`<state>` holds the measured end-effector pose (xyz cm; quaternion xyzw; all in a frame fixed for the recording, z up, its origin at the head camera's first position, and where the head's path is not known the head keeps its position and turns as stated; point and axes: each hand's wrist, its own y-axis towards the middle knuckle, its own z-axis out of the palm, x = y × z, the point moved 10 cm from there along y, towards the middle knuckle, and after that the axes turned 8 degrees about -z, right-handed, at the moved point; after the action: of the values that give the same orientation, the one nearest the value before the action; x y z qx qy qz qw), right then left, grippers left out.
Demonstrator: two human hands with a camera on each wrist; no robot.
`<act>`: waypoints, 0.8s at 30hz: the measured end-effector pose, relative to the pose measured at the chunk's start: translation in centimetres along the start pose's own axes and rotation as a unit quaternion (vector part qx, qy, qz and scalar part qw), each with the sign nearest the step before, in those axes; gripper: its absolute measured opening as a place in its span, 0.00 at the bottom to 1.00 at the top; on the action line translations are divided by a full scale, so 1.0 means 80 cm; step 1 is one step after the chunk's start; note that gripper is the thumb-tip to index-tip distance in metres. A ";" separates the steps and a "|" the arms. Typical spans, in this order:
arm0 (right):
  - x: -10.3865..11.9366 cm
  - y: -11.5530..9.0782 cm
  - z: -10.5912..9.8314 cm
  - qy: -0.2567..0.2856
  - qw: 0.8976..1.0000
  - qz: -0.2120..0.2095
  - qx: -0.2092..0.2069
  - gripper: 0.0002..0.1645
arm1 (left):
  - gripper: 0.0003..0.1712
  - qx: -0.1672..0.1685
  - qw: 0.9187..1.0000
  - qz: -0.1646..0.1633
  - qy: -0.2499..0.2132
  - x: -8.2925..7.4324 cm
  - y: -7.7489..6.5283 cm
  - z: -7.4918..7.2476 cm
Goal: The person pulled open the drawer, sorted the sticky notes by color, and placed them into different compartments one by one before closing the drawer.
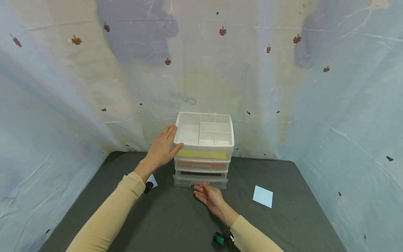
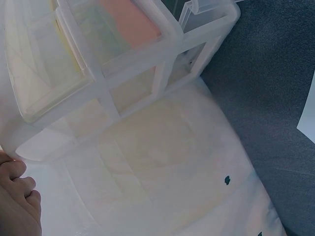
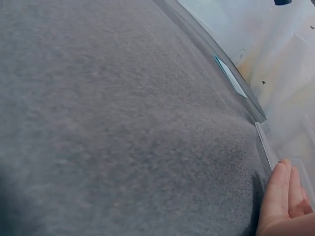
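A small white plastic drawer unit (image 1: 204, 146) stands at the back of the table, its top tray divided into compartments. Yellow content (image 1: 203, 154) shows in the upper drawer, and orange-pink content (image 1: 189, 164) in the middle one. The clear bottom drawer (image 1: 182, 182) sticks out a little at the front. My left hand (image 1: 162, 148) rests on the unit's upper left side with fingers extended; its fingertips reach the rim in the left wrist view. Palm up, my right hand (image 1: 214, 201) has its nearly straight fingers at the bottom drawer's front, as the right wrist view also shows.
A pale blue paper square (image 1: 262, 196) lies on the dark table (image 1: 176, 217) to the right. Another paper (image 1: 153, 180) is partly hidden behind the left wrist. A patterned cloth (image 1: 201, 80) hangs close behind the table and along both sides.
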<state>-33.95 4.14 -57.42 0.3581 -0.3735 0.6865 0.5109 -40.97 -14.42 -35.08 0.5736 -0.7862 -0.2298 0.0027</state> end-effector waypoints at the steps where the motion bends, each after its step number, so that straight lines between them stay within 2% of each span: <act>1: -0.001 -0.002 0.000 -0.001 1.000 0.002 0.002 0.24 | 0.48 0.000 1.000 0.000 0.001 -0.001 0.000 0.000; 9: -0.007 -0.016 -0.002 -0.010 1.000 0.019 0.013 0.26 | 0.47 -0.005 1.000 0.003 0.000 -0.001 0.000 0.001; 24: -0.020 -0.047 0.003 0.020 0.998 0.043 0.034 0.24 | 0.48 -0.006 1.000 0.007 -0.001 0.002 0.000 0.001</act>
<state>-29.95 3.95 -58.18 0.3446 -0.3547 0.7274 0.4757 -41.05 -14.53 -35.16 0.5680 -0.7886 -0.2355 0.0068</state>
